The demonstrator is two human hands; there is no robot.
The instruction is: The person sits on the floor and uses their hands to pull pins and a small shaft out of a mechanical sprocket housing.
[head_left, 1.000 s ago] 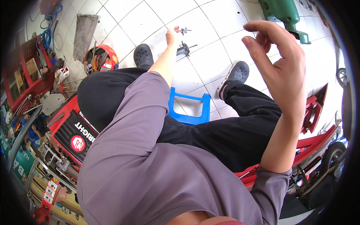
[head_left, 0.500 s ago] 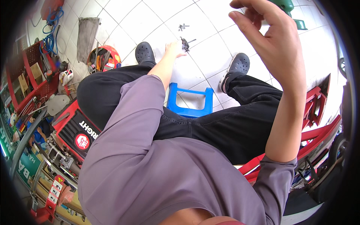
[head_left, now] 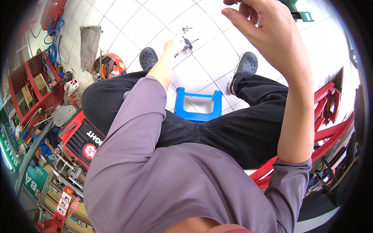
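Observation:
My left hand (head_left: 173, 44) reaches down over the tiled floor and is closed on a dark metal part (head_left: 188, 45) with a thin rod sticking out of it. The fingers partly hide the part, so its exact kind does not show. Just beyond it, several small bolt-like metal pieces (head_left: 186, 29) lie together on the floor. My right hand (head_left: 268, 33) is raised at the upper right, its fingers loosely curled and the thumb apart. Nothing shows in its grasp, though the top edge cuts off some fingertips.
A blue plastic stool (head_left: 198, 116) stands between my legs. At the left are a round red tool bin (head_left: 121, 64), a grey cloth (head_left: 89, 44), a red perforated rack (head_left: 35, 91) and a blue coiled hose (head_left: 53, 40). Red metal frames (head_left: 326, 103) stand at the right, a green object (head_left: 305, 16) beyond.
My left hand has shifted slightly to the left, and the dark metal part has moved and turned with it. My right hand has drifted a little up and left.

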